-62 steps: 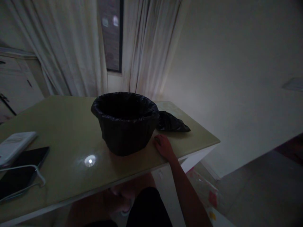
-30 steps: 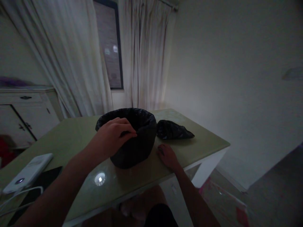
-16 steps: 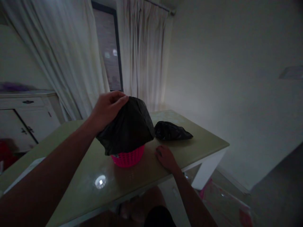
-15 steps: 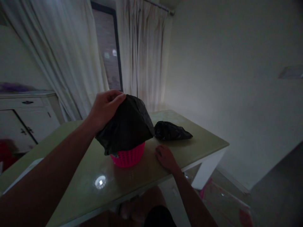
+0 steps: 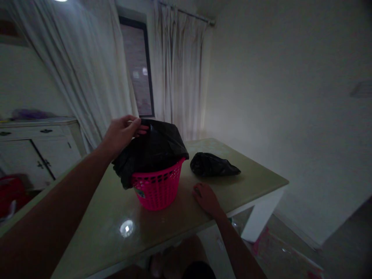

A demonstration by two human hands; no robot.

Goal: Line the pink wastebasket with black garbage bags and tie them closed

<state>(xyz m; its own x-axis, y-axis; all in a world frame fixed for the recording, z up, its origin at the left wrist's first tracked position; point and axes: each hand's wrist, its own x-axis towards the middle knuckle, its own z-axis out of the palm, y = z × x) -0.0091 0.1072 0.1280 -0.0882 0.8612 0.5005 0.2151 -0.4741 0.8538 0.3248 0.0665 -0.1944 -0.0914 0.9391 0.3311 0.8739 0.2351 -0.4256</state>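
Observation:
A pink plastic basket (image 5: pixel 158 190) with holes in its side stands upright on the table (image 5: pixel 101 217). Over its top and far side lies a black plastic garbage bag (image 5: pixel 157 145), draped past the rim at the left, with the basket's front wall and front rim exposed. My left hand (image 5: pixel 123 131) pinches the bag's upper left edge between thumb and fingers. My right hand (image 5: pixel 205 198) rests on the tabletop to the right of the basket, loosely curved with nothing visible in it. Just beyond it lies a second, bunched black plastic bag (image 5: pixel 213 165).
A white cabinet (image 5: pixel 35 151) stands at the left, near a red object (image 5: pixel 13 193) that I cannot make out. Long curtains (image 5: pixel 180 77) flank a window behind the table. A wall (image 5: pixel 279 97) rises at the right; my legs are below the table's near edge.
The black bag over the basket has come down and back, uncovering the basket's front rim. My left hand has moved slightly left with it. My right hand stays on the table.

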